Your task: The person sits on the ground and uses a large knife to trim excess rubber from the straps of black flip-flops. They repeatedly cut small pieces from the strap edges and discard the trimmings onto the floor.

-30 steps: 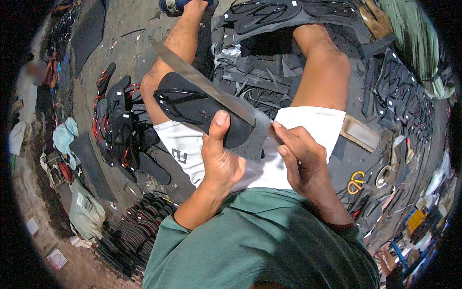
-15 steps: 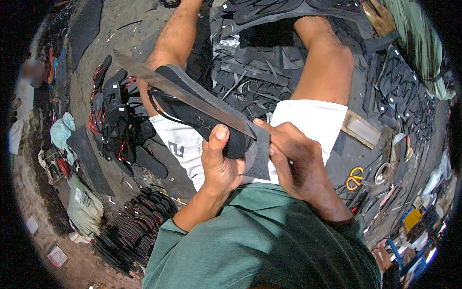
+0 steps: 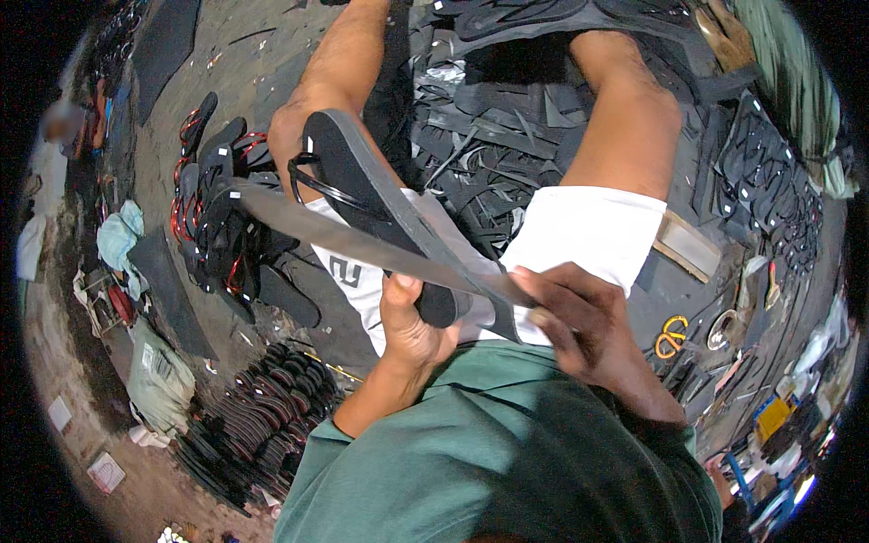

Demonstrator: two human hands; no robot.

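A: Delta vs half a second ago: blade (image 3: 362,242) tip swung down toward the person, sandal (image 3: 348,158) rolled to show more of its grey edge, right grip (image 3: 584,321) shifted down and right.

B: Where's the sandal now?

A: Held up over the white shorts (image 3: 597,226), between the knees. Heel end at left grip (image 3: 415,321), toe up and slightly left, away from the person.

B: Grip states?

A: Left: closed on the heel end, thumb in front, other fingers mostly hidden. Right: fingers pinched on the blade's near end; any handle is hidden.

B: Key relation?

A: Blade vs sandal long axis. Blade runs up-left from right grip, slantwise across the heel half, in front of it. Left grip is nearer the sandal; right grip sits right of the heel.

B: Blade touching the sole?

A: Can't tell. Loose grey strip (image 3: 503,317) hangs past the heel beside the right fingertips. Dark offcuts (image 3: 484,176) on the floor between the legs.
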